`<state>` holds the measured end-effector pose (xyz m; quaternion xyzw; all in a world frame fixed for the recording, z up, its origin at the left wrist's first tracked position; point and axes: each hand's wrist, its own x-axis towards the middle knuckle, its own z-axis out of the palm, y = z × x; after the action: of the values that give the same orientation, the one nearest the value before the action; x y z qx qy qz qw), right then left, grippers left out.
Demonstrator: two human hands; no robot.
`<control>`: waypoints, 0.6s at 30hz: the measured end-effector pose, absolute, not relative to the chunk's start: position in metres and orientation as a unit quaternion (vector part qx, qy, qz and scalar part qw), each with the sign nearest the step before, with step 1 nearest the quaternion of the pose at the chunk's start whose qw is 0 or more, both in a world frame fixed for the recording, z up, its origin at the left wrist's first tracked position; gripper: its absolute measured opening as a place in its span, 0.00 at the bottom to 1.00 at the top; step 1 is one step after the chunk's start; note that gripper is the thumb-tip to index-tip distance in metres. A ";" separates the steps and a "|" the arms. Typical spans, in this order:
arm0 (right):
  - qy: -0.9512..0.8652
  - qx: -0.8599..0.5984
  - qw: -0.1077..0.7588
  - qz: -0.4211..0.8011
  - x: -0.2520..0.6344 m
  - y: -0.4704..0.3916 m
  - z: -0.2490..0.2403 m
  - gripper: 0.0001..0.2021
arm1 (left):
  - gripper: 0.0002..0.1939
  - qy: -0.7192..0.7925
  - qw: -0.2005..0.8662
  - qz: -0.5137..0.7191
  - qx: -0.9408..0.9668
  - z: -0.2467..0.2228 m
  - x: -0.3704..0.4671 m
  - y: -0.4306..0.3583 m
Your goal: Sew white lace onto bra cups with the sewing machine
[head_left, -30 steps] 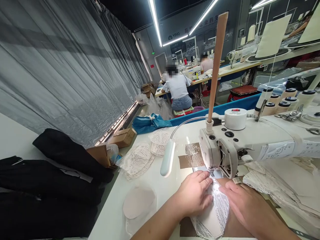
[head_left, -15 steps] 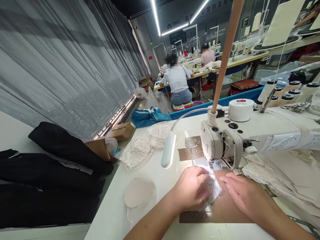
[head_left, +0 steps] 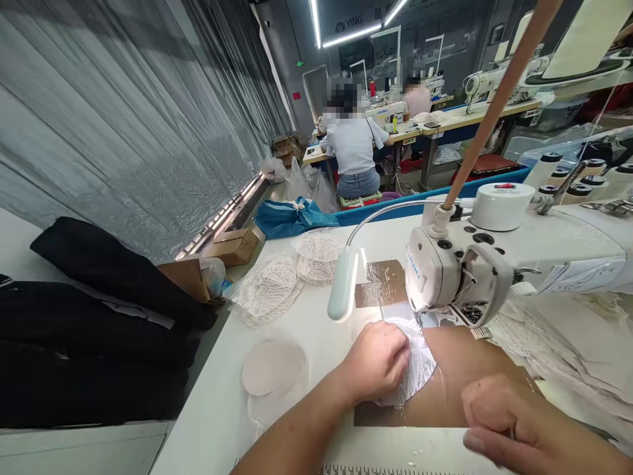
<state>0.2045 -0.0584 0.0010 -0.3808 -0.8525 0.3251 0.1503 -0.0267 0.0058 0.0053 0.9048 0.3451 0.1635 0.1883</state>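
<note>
The left hand's (head_left: 380, 359) fingers are closed on lace (head_left: 421, 369): white, openwork, curve-edged, a loose thread at 3 o'clock. The machine (head_left: 438, 267) stands at its 1 o'clock; at 4, the right hand (head_left: 502, 412) curls, its grip unclear.

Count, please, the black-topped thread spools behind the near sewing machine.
7 visible, behind the sewing machine: left three spools, middle three spools, one spool by the right picture edge. More may be hidden.

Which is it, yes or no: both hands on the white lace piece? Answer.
No, only the left hand is on the white lace piece; the right hand is off it.
</note>
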 end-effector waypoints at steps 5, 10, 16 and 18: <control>-0.845 -0.461 0.151 0.225 0.199 -0.048 0.004 0.10 | 0.08 0.343 0.195 0.173 0.902 0.004 -0.029 0.007; -0.852 -0.350 0.142 0.362 0.208 -0.054 0.001 0.11 | 0.09 0.337 0.194 0.171 0.905 0.001 -0.030 0.008; -0.859 -0.416 0.169 0.246 0.207 -0.050 -0.001 0.12 | 0.09 0.336 0.179 0.157 0.911 0.000 -0.029 0.009; -0.870 -0.432 0.163 0.172 0.204 -0.048 -0.007 0.13 | 0.07 0.329 0.177 0.152 0.915 0.001 -0.029 0.008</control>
<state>0.2036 -0.0479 -0.0075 -0.4319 -0.8701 0.1720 0.1634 -0.0294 0.0082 0.0007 0.9152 0.3288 0.1516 0.1769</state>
